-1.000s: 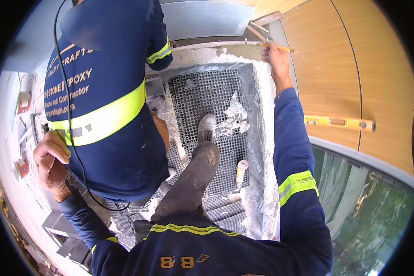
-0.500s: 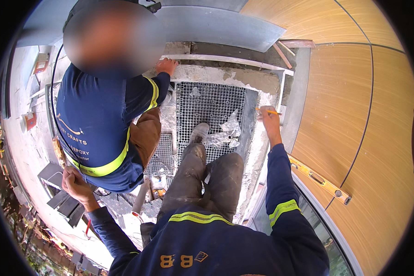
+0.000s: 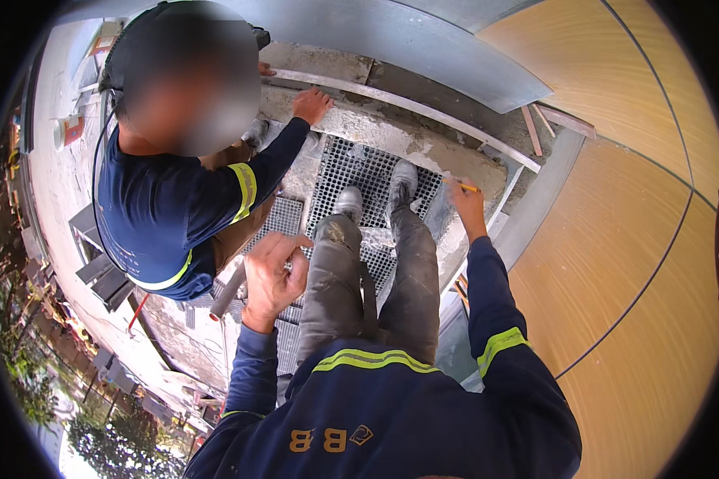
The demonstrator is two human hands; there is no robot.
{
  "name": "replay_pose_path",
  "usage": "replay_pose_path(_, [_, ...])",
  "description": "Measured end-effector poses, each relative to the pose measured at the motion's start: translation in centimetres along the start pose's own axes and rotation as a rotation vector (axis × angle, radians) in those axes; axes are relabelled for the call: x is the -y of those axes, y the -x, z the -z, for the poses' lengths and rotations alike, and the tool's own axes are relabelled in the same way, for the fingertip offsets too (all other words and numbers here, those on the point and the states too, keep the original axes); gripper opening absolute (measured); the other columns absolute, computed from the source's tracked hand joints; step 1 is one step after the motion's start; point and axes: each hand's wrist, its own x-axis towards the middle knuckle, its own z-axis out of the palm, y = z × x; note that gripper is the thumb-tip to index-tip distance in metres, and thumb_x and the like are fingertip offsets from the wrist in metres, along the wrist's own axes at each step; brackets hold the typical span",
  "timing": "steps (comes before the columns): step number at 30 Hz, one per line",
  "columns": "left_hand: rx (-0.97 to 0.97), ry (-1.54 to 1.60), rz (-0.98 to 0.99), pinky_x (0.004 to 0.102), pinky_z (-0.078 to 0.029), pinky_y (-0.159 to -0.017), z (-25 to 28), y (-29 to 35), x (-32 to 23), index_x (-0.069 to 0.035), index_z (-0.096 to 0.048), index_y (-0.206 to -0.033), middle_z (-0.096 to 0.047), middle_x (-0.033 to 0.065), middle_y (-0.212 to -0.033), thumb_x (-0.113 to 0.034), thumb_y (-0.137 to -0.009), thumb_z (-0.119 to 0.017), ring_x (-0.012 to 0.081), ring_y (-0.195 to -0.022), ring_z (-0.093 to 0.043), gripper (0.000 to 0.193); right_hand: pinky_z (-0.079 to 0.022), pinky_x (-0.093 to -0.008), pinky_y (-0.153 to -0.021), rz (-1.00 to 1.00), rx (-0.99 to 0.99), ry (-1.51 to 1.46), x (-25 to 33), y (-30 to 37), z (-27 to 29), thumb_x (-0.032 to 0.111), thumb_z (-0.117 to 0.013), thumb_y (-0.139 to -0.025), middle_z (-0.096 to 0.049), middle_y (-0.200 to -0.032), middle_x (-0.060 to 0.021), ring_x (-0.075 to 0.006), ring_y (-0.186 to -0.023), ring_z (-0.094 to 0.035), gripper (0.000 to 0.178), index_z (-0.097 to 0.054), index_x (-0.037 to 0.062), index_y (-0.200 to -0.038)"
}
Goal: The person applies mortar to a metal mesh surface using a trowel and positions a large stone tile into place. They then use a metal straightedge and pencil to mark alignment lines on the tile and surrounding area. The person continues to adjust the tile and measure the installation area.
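Observation:
My right hand (image 3: pixel 466 209) is closed on a yellow-orange pencil (image 3: pixel 470 188), held over the pale rough ledge at the right of the grid mat (image 3: pixel 344 172). In front of my left thigh, my left hand (image 3: pixel 270 275) is raised with fingers loosely bent and the thumb apart; nothing shows in it. A long pale strip (image 3: pixel 411 104) runs along the rough ledge (image 3: pixel 375 128) at the far side. A co-worker crouching at the left has one hand (image 3: pixel 312 104) on that ledge and the other (image 3: pixel 266 70) at the strip's left end.
My grey shoes (image 3: pixel 404 174) stand on the black grid mat. A tall wood-look panel (image 3: pixel 615 263) rises at the right, and a grey panel (image 3: pixel 375 40) at the back. Wooden offcuts (image 3: pixel 533 130) lie in the far corner. A tube (image 3: pixel 228 294) is beside the co-worker.
My left hand has come from behind the co-worker's back to in front of my thigh. My view has turned, and the yellow level by the wood-look panel no longer shows. The pencil remains held.

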Motion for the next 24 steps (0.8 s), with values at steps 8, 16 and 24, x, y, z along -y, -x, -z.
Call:
replay_pose_path(8, [-0.091, -0.052, -0.063, 0.0413, -0.047, -0.068, -3.0, -5.1, 4.9, -0.006, -0.072, -0.09, -0.063, 0.0076, -0.075, -0.001, -0.074, -0.068, 0.0282, -0.071, -0.061, 0.018, -0.053, -0.0301, -0.086, 0.207, 0.346, -0.016, 13.1, -13.9, -6.7, 0.029, -0.057, -0.1, -0.075, -0.099, -0.0151, -0.0216, -0.092, -0.071, 0.03, -0.073, 0.0074, -0.114])
replay_pose_path(16, [-0.192, -0.154, -0.042, 0.0418, -0.047, -0.071, -4.3, -9.9, 15.8, -0.007, -0.071, -0.093, -0.063, 0.0101, -0.08, 0.0, -0.079, -0.068, 0.0312, -0.076, -0.061, 0.017, -0.057, -0.0448, -0.085, 0.711, 0.406, 0.489, 12.4, -24.8, -19.2, 0.027, -0.067, -0.09, -0.074, -0.104, -0.0211, -0.0422, -0.097, -0.071, 0.023, -0.066, 0.0111, -0.107])
replay_pose_path(24, [-0.202, -0.212, -0.071, 0.0399, -0.047, -0.077, -11.7, -12.7, 27.0, -0.008, -0.071, -0.097, -0.065, 0.0085, -0.084, -0.001, -0.082, -0.068, 0.0291, -0.081, -0.064, 0.017, -0.052, -0.0475, -0.073, 0.829, 0.511, 0.537, 8.6, -34.8, -29.4, 0.02, -0.07, -0.086, -0.07, -0.092, -0.0217, -0.0423, -0.085, -0.068, 0.02, -0.066, 0.0035, -0.097])
